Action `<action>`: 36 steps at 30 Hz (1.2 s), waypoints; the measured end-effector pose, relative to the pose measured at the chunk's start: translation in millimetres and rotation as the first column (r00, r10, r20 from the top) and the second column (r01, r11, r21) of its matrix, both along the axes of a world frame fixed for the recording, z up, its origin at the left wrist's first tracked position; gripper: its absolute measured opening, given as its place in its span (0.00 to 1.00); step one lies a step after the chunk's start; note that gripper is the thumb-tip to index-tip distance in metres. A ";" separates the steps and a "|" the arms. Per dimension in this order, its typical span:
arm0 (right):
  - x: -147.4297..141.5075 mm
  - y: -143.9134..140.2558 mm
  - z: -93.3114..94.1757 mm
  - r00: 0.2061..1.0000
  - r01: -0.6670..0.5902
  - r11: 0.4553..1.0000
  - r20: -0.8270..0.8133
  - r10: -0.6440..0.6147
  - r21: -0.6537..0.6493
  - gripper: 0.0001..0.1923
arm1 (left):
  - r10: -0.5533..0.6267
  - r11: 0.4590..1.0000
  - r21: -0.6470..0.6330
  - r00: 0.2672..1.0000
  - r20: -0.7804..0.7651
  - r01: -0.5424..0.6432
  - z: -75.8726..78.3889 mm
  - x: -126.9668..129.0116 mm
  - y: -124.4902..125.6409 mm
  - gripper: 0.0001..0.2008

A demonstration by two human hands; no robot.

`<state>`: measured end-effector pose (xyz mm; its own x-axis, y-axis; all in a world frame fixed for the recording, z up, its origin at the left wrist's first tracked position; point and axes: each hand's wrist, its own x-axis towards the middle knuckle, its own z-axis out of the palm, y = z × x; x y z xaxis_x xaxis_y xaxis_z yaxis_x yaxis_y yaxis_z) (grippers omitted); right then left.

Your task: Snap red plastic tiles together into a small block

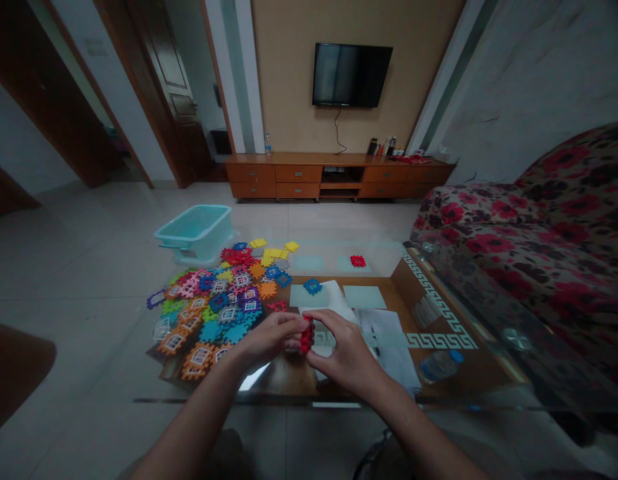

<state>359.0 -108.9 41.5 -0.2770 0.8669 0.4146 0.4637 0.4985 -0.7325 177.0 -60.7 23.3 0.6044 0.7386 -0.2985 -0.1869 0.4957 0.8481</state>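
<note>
1. From the head view, both hands are meeting over the near edge of the glass desk. The left hand and the right hand are each pinching the small red block cluster, the grip of both closed on it, held just above the desk between the pile and the papers.
2. My guess is the cluster could be slipping: the fingertips are gripping only its edges, and toothed pieces pressed off-line could be popping apart or dropping onto the hard glass.
3. The pile of interlocking tiles is lying to the left, glossy plastic squares with notched rims and window-like cut-outs. A stray elbow could be sweeping them off the edge.
4. Smooth white papers are lying under the right wrist; a teal plastic tub is standing beyond the pile.
</note>
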 end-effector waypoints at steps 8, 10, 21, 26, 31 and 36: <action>-0.4 -1.4 0.5 1.000 -0.018 1.000 0.009 0.018 -0.021 0.28 | -0.026 0.999 0.023 1.000 -0.008 0.026 1.5 -1.4 0.4 0.14; -0.1 -1.4 0.0 1.000 -0.025 1.000 0.010 0.025 -0.017 0.28 | -0.027 0.999 0.016 1.000 -0.012 0.027 1.8 -1.9 0.5 0.13; 2.5 0.7 -1.9 0.999 -0.044 0.999 0.001 0.044 -0.006 0.29 | -0.038 0.999 -0.014 0.999 -0.014 0.038 0.7 -3.4 1.5 0.14; 2.6 -0.6 -0.2 0.999 -0.038 0.999 -0.011 0.038 -0.021 0.29 | -0.053 0.999 -0.002 0.998 -0.040 0.053 3.0 -3.6 0.6 0.15; 2.1 -1.2 1.3 0.999 -0.038 0.999 -0.025 0.037 -0.036 0.28 | -0.051 0.998 0.025 0.998 -0.044 0.053 1.1 -4.6 0.6 0.14; 0.4 -0.3 -0.8 1.000 -0.029 0.999 -0.012 0.029 -0.024 0.29 | -0.030 0.999 0.039 0.999 -0.032 0.032 -1.3 -3.7 0.8 0.14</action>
<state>359.4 -109.3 40.7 -0.2973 0.8684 0.3967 0.4410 0.4935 -0.7496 173.3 -59.9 21.9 0.6182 0.7313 -0.2882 -0.1453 0.4667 0.8724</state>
